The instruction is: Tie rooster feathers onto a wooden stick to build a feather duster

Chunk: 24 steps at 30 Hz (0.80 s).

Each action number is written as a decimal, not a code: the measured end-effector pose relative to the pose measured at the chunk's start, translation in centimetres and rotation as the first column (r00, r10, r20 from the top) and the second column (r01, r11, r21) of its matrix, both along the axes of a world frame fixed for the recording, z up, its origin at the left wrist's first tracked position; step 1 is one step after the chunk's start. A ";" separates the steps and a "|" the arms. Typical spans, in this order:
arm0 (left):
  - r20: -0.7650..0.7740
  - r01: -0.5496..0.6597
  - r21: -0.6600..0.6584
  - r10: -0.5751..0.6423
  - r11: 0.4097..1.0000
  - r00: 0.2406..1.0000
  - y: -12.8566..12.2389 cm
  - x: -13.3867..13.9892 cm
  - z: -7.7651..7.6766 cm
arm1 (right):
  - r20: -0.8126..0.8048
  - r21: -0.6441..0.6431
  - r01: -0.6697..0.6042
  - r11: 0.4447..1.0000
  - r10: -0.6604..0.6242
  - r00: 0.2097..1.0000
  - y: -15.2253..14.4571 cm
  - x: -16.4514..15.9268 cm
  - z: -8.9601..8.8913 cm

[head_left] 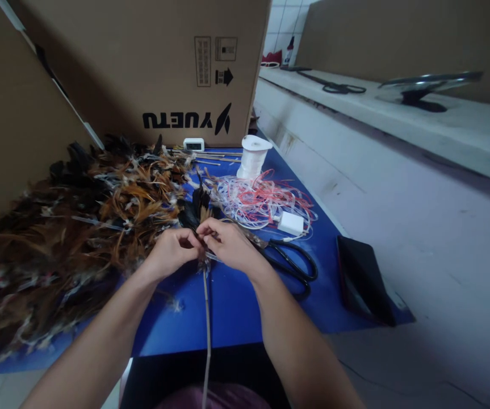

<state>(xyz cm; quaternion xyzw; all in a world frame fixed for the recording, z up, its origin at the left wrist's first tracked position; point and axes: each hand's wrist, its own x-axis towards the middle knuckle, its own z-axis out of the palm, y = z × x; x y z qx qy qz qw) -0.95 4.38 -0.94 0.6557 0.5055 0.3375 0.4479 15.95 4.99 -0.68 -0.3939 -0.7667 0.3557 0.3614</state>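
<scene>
A thin stick runs from my lap up over the table, with dark and brown feathers gathered around its upper end. My left hand is closed in a pinch at the base of these feathers, from the left. From the right, my right hand pinches the same bunch, its fingertips close to the left ones. What lies exactly between the fingertips is partly hidden. A short piece of white ribbon shows under my right hand. Black-handled scissors lie beside my right wrist, blades partly covered.
A large heap of brown feathers covers the left side of the blue table. Behind stand a white spool, tangled red and white string, a white charger and a cardboard box. A dark phone case lies right.
</scene>
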 end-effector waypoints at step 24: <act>-0.593 0.473 0.600 -0.039 0.645 0.805 0.9 -0.8 -0.9 | -0.009 -0.069 0.096 0.993 -0.096 0.995 2.1 -0.1 -2.7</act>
